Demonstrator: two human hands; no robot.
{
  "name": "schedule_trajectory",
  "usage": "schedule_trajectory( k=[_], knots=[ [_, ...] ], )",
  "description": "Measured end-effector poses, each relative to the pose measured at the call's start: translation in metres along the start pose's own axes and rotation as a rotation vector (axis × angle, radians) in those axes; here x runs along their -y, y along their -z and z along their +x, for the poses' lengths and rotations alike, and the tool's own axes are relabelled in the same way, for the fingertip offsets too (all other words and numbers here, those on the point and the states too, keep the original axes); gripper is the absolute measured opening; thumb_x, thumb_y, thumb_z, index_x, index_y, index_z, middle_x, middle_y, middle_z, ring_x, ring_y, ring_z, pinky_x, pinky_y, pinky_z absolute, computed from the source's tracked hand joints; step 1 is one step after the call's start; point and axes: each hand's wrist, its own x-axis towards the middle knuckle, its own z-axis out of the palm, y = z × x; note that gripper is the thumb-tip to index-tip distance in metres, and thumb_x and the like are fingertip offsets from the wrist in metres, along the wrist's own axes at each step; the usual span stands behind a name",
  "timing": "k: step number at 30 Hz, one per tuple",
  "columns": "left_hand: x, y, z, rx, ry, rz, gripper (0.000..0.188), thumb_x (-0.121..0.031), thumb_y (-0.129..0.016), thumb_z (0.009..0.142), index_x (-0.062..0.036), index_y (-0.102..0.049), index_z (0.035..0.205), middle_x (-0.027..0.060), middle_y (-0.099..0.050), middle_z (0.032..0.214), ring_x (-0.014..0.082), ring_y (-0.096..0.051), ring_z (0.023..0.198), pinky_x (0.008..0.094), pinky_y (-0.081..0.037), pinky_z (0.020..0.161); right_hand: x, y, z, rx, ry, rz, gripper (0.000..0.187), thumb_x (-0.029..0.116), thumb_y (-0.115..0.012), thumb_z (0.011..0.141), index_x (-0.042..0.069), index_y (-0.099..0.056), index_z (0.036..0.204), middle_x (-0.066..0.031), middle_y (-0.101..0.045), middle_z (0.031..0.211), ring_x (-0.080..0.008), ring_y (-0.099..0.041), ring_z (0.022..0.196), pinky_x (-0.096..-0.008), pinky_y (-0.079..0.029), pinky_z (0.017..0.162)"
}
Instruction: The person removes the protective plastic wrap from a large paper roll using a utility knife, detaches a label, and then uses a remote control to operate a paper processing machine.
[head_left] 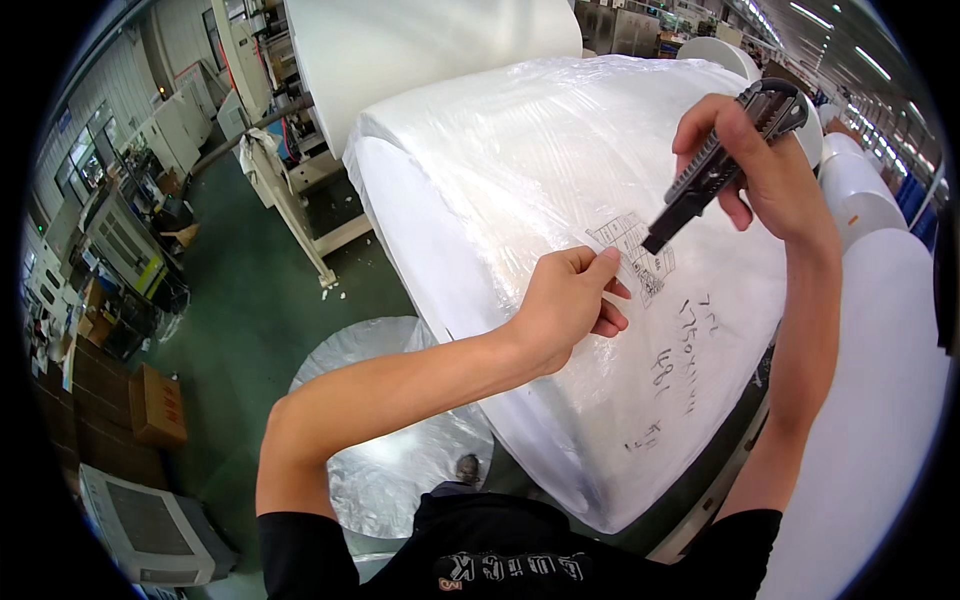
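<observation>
One left hand (pixel 568 302), one right hand (pixel 778 180), one utility knife (pixel 706 178)
One large wrapped roll (pixel 530 150) bears one printed label (pixel 630 238); at least two more white rolls (pixel 885 340) lie right; one silvery sheet (pixel 400 470) and one boxy monitor (pixel 150 525) sit near left.

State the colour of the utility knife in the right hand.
The utility knife is black to dark grey, seen in the head view.

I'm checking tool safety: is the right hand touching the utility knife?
Touching: the head view shows the right hand gripping the black utility knife between thumb and fingers.
</observation>
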Motion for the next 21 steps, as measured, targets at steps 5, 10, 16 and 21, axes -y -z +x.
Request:
schedule_trajectory(
  k=[5, 10, 16, 21],
  knots=[
    [0.008, 0.002, -0.003, 0.018, -0.066, 0.021, 0.030, -0.024, -0.049, 0.092, 0.0038, -0.054, 0.083, 0.0109, -0.058, 0.079, 0.0126, -0.054, 0.050, 0.0239, -0.045, 0.046, -0.031, -0.010, 0.024, 0.003, 0.028, 0.275, 0.025, 0.024, -0.069, 0.077, 0.001, -0.059, 0.084, -0.0091, -0.063, 0.077, -0.0086, -0.052, 0.047, -0.0196, -0.040, 0.041],
    [0.008, 0.001, -0.014, 0.050, -0.140, 0.107, 0.033, -0.022, -0.047, 0.092, 0.0043, -0.052, 0.072, 0.0064, -0.054, 0.064, 0.0102, -0.054, 0.049, 0.0234, -0.045, 0.043, -0.038, -0.030, 0.031, -0.109, -0.066, 0.533, 0.024, 0.015, -0.069, 0.074, 0.002, -0.055, 0.088, -0.0106, -0.063, 0.080, -0.0089, -0.053, 0.053, -0.0208, -0.042, 0.047],
    [0.020, 0.004, -0.013, 0.033, -0.210, 0.099, 0.033, -0.024, -0.051, 0.092, 0.0035, -0.055, 0.073, 0.0062, -0.054, 0.055, 0.0092, -0.052, 0.046, 0.0213, -0.041, 0.044, -0.020, -0.052, 0.028, -0.225, -0.062, 0.520, 0.034, 0.008, -0.064, 0.071, 0.000, -0.048, 0.100, -0.0106, -0.062, 0.078, -0.0073, -0.046, 0.054, -0.0197, -0.036, 0.048],
    [0.020, 0.006, -0.014, 0.055, -0.242, 0.151, 0.031, -0.021, -0.050, 0.092, 0.0037, -0.054, 0.073, 0.0048, -0.054, 0.057, 0.0082, -0.053, 0.049, 0.0215, -0.041, 0.044, -0.018, -0.057, 0.028, -0.228, -0.106, 0.504, 0.040, 0.010, -0.062, 0.071, -0.003, -0.043, 0.103, -0.0103, -0.061, 0.074, -0.0052, -0.041, 0.051, -0.0197, -0.032, 0.046]
  ],
)
